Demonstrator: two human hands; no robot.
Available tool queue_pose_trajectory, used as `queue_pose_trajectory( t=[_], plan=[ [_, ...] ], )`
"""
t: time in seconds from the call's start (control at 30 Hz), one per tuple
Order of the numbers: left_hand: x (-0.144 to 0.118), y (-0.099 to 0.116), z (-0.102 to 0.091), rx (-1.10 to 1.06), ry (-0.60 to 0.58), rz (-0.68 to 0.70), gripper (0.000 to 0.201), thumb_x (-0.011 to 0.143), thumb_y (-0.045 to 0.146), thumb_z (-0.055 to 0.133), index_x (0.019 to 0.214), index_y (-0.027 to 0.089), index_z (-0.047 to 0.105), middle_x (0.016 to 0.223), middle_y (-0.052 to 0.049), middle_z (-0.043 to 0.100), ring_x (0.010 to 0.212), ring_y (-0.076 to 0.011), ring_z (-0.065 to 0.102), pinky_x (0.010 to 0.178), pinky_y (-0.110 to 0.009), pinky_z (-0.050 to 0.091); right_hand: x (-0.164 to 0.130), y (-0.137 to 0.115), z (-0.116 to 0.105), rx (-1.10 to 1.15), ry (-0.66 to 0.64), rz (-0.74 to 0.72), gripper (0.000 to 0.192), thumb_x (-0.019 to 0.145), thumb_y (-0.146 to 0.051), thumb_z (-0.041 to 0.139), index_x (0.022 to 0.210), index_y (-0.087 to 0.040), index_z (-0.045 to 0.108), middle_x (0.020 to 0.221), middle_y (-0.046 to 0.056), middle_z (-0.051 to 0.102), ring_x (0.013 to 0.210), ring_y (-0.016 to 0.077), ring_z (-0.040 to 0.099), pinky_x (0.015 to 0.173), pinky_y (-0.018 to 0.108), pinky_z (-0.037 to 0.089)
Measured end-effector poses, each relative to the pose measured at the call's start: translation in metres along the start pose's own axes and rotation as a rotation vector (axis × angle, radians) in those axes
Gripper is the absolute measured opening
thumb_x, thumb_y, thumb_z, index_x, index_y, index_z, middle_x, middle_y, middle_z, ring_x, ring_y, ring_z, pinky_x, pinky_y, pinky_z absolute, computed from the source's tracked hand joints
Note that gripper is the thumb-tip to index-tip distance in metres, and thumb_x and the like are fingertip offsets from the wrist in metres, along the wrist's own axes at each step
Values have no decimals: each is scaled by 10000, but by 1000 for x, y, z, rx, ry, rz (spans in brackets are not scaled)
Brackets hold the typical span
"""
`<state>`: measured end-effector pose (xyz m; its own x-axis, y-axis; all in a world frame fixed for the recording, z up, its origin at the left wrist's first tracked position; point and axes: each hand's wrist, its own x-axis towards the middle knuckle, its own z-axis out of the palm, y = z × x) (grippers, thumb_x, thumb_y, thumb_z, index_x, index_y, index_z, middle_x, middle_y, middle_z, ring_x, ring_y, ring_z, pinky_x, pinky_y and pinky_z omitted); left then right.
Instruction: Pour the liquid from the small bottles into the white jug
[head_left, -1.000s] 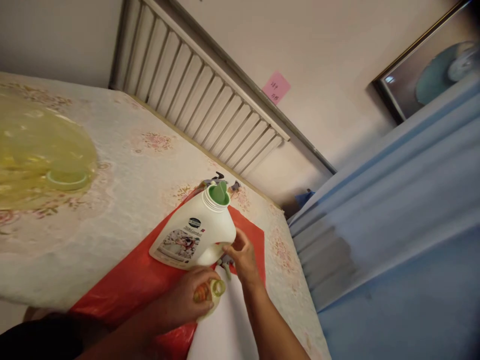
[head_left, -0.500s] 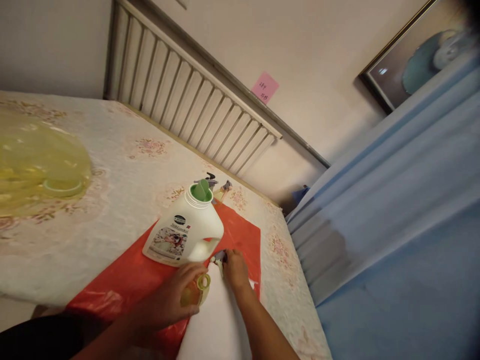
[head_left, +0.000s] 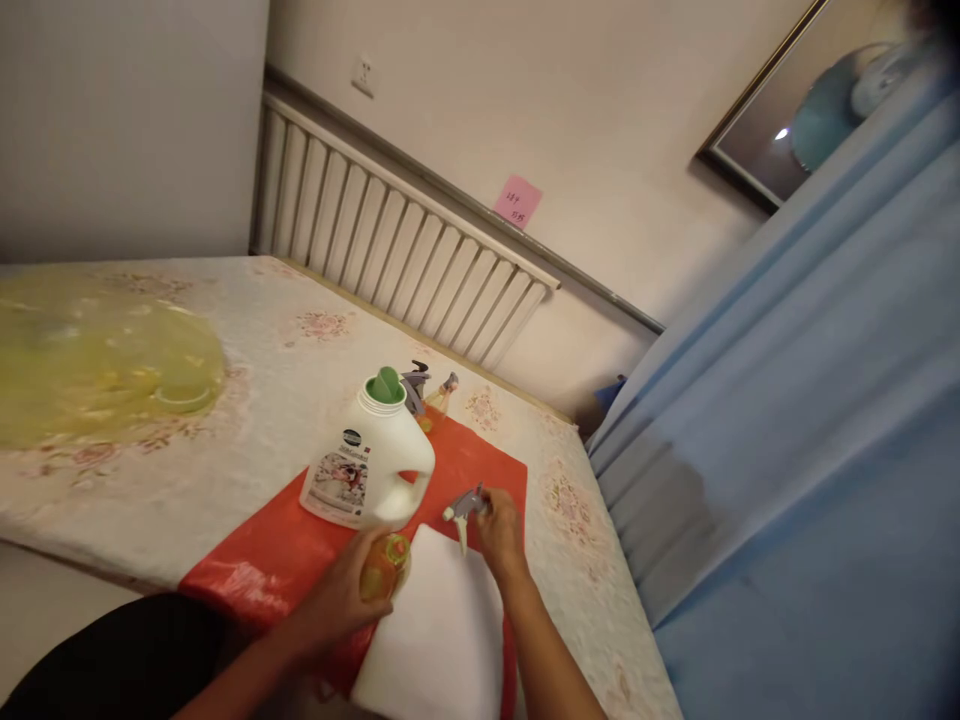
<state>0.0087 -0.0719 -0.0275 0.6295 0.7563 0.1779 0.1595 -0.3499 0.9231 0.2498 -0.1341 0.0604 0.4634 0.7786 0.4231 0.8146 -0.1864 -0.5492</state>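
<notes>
Plainly see-through, amber bottle (head_left: 384, 572), gray spray head (head_left: 468, 503)

the right hand (head_left: 501, 530) has moved from beside the white jug (head_left: 388, 455) to grip the grey spray head (head_left: 466, 503).

Dim light, edges softly blurred (a glint spots the framed picture (head_left: 816, 112)).

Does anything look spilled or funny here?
I see no spill. The blue curtain has a darker patch, maybe a stain or shadow, odd beside its paler folds. The white jug stands uncapped, and the small bottle in the left hand is open while the right hand holds a spray head.
</notes>
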Motion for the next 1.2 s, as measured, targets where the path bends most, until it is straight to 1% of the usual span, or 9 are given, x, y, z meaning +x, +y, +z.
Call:
queue_pose_trajectory(
  t=[0.2, 0.3, 0.37, 0.57, 0.77, 0.9, 1.0, 1.07, 1.2],
  plan=[
    [-4, 4, 7, 40, 75, -28, 696, 645, 208, 665, 1288, 208, 400, 1331, -115, 544, 1259, -299, 520, 1090, -444, 398, -7, -29, -48, 268, 73, 14, 193, 720, -156, 598, 897, -194, 666, 882, 33, 625, 772, 188, 565, 710, 299, 458],
    [-5, 5, 10, 35, 97, -32, 689, 649, 201, 648, 1285, 209, 386, 1330, -119, 542, 1268, -302, 511, 1098, -466, 386, -15, -43, -64, 419, 84, 47, 207, 736, -234, 662, 938, -190, 671, 915, 38, 657, 805, 190, 590, 742, 307, 476],
    [-6, 6, 11, 39, 99, -31, 689, 660, 216, 651, 1291, 206, 373, 1331, -126, 535, 1262, -300, 515, 1090, -472, 398, -21, -50, -68, 526, 80, 76, 248, 743, -268, 685, 975, -184, 671, 944, 46, 684, 848, 197, 621, 783, 318, 495],
    [-7, 6, 12, 52, 123, -3, 680, 670, 198, 659, 1283, 218, 364, 1318, -118, 530, 1262, -290, 512, 1099, -487, 388, -29, -63, -64, 768, 90, 161, 288, 746, -317, 724, 993, -177, 674, 942, 52, 724, 891, 213, 675, 829, 346, 529],
    [-8, 5, 12, 63, 141, 18, 682, 665, 156, 646, 1280, 228, 360, 1324, -119, 526, 1279, -284, 500, 1104, -482, 389, -24, -82, -55, 893, 93, 170, 298, 732, -328, 755, 976, -176, 674, 942, 57, 720, 899, 210, 675, 822, 339, 536],
    [-9, 5, 14, 64, 139, 14, 682, 680, 191, 659, 1290, 220, 355, 1326, -124, 528, 1272, -288, 508, 1089, -479, 406, -20, -94, -54, 1011, 97, 185, 311, 718, -309, 771, 984, -175, 683, 933, 45, 717, 891, 197, 671, 830, 333, 531],
    [-8, 6, 14, 63, 141, 9, 688, 687, 228, 668, 1298, 198, 351, 1334, -139, 517, 1277, -301, 502, 1083, -486, 410, -18, -100, -53, 1059, 91, 164, 295, 717, -277, 767, 981, -177, 683, 915, 32, 715, 861, 178, 664, 807, 314, 531],
    [-8, 6, 14, 62, 142, 11, 686, 683, 212, 658, 1299, 184, 358, 1326, -143, 519, 1272, -298, 508, 1088, -480, 404, -16, -105, -51, 1070, 81, 147, 283, 705, -264, 770, 958, -174, 682, 897, 30, 716, 841, 172, 660, 785, 303, 533],
    [-7, 3, 15, 62, 156, 21, 684, 667, 197, 655, 1292, 194, 378, 1319, -129, 528, 1267, -294, 514, 1091, -476, 399, -13, -114, -44, 1061, 62, 132, 305, 691, -283, 775, 953, -164, 675, 906, 44, 720, 837, 182, 665, 799, 323, 537]
  ],
)
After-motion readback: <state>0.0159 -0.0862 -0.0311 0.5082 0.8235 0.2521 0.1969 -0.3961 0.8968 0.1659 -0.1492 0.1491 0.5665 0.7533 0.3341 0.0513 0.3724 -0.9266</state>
